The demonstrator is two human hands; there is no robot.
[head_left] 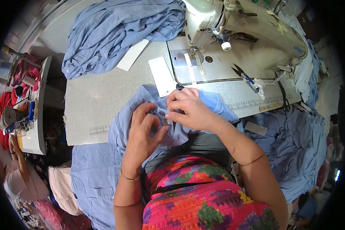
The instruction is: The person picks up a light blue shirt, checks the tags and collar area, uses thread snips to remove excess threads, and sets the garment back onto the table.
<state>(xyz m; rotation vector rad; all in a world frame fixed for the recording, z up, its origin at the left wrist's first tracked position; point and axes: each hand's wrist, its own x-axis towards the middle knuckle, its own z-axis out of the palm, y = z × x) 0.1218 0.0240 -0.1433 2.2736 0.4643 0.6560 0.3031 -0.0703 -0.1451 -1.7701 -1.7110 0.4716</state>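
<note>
A light blue garment [121, 122] lies bunched at the table's front edge, partly over my lap. My left hand [145, 128] is closed on its folds with curled fingers, thumb and forefinger close together. Beside it my right hand [189, 109] pinches the cloth, its fingertips close to the left hand's. A small dark blue piece [179, 87] shows just above the right fingers and a dark pointed tip [174, 125] below them; whether they are one tool I cannot tell. A white card tag [161, 74] lies flat just beyond the hands.
A sewing machine [249, 28] stands at the back right. Thread snips [244, 78] and black scissors [283, 92] lie right of its needle. Blue garments [122, 28] are heaped at the back left, more [287, 149] at the right. At far left a person's arm [21, 157] reaches another table.
</note>
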